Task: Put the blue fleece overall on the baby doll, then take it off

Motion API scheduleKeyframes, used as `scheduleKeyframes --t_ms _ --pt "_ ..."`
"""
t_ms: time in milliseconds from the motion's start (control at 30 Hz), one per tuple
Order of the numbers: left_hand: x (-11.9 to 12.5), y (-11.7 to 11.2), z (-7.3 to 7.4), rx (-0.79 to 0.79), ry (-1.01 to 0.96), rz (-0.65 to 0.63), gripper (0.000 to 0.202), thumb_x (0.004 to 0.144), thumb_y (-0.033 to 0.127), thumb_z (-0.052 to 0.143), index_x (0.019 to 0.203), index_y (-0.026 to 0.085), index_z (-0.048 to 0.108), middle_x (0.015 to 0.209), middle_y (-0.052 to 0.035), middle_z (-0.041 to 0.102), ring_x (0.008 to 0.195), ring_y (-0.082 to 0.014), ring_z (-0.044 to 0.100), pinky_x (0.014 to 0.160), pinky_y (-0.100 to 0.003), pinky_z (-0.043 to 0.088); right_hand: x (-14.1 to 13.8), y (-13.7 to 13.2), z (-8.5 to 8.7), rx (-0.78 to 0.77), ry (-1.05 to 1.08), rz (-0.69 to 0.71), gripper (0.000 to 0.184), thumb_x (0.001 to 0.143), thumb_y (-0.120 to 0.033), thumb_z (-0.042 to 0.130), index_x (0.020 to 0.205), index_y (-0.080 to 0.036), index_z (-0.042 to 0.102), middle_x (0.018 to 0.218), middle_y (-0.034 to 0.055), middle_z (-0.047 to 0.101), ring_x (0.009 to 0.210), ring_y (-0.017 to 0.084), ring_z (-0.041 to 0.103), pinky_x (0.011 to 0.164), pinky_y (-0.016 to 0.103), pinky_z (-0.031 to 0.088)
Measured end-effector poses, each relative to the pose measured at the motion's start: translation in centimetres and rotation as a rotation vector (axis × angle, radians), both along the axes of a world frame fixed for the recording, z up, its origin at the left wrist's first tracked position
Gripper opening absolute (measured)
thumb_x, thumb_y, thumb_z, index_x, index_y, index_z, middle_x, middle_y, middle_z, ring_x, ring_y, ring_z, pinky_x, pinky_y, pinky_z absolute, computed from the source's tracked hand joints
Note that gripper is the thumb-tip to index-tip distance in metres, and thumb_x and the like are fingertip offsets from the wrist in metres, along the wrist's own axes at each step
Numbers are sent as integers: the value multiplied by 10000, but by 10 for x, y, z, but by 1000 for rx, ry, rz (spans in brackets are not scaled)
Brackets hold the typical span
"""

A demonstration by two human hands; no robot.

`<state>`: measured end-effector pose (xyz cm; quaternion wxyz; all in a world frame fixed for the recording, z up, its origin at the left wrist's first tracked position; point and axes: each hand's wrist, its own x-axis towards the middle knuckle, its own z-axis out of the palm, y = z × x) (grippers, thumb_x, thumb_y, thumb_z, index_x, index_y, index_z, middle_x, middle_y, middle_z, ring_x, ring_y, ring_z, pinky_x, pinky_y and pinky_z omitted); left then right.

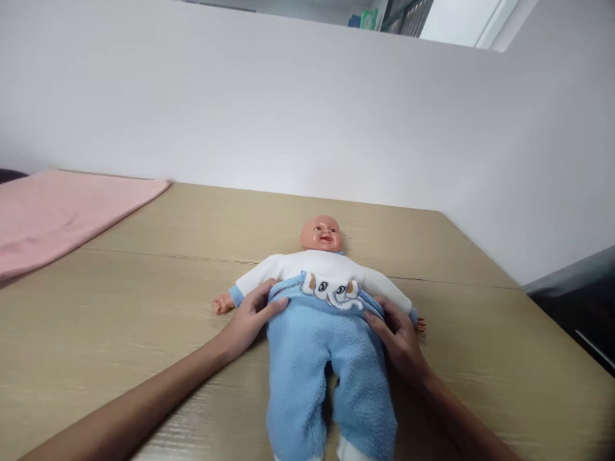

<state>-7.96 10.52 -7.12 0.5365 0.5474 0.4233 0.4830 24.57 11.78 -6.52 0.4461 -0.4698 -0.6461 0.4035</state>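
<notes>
A baby doll (321, 234) lies on its back on the table, head toward the wall and arms spread. It wears a white top (314, 264) with blue cuffs and fuzzy light-blue pants (307, 358). At the waist, an elephant face patch (333, 293) shows on the blue cloth. My left hand (252, 314) grips the waistband at one side, thumb on top and fingers tucked behind the edge. On the opposite side my right hand (396, 330) pinches the waistband the same way. Some fingertips of both hands are hidden by the cloth.
A pink cloth (72, 211) is spread at the table's far left. The brown table (144, 307) meets a white wall (269, 109) at the back. Beyond the right edge of the table is a dark object (576, 301), partly in view.
</notes>
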Motion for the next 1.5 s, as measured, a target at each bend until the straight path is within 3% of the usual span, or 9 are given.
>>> scheduleKeyframes --t_ms 133,267,467,667,833,1000,1100,1300,1500 --pt "1 -1 13 183 176 67 315 1072 515 719 1001 226 618 961 10 569 921 -185 537 835 -295 409 -9 -8 19 187 -107 -21 263 1065 -453 693 906 -250 641 844 -13 586 804 196 545 759 318 443" --pt "13 12 20 196 192 154 322 1139 557 576 1092 239 577 957 21 528 873 -172 500 810 -299 408 -22 7 28 130 -73 -37 295 1069 -539 661 965 -264 640 858 -21 574 796 194 528 761 313 456" --pt "18 28 8 49 250 181 444 1089 651 564 1002 218 610 931 -2 588 899 -222 541 838 -347 429 -25 40 13 -167 12 -146 665 824 -903 712 924 -246 740 997 69 762 1040 331 663 1009 444 538" --pt "5 6 -9 45 271 151 268 1024 496 629 938 244 651 988 -29 694 1064 -313 609 982 -393 452 -6 14 -7 -222 31 -129 556 831 -833 799 913 -284 827 1104 88 836 1244 412 677 1225 550 471" --pt "11 6 -12 -175 -25 219 342 870 483 798 1116 247 776 1316 -80 787 1420 -414 568 1246 -484 399 -1 8 -19 -305 256 -236 490 851 -719 876 1105 -301 875 1337 47 836 1508 385 578 1376 547 343" --pt "27 9 -6 -287 -467 95 458 928 526 831 1238 194 771 1386 -129 784 1424 -391 629 1256 -508 428 -14 9 -15 -526 480 -140 589 986 -786 675 1226 -283 865 1222 67 875 1435 374 678 1242 539 546" --pt "30 8 -6 -274 -521 100 487 928 554 876 1254 205 782 1423 -119 777 1439 -360 633 1231 -464 466 -18 9 -11 -563 500 -116 581 979 -792 684 1210 -292 869 1188 60 882 1376 366 721 1189 520 596" --pt "26 11 -12 -303 -590 191 466 931 580 884 1207 218 788 1309 -82 817 1281 -308 723 1106 -386 541 -11 16 -16 -428 420 -56 664 975 -828 662 1295 -273 840 1250 84 869 1371 382 725 1182 553 594" --pt "23 16 -8 -288 -580 82 415 963 486 835 1274 214 796 1384 -90 792 1366 -338 672 1202 -427 482 -1 25 -27 -359 387 -138 570 911 -793 769 1217 -319 850 1341 64 837 1580 368 530 1348 537 405"
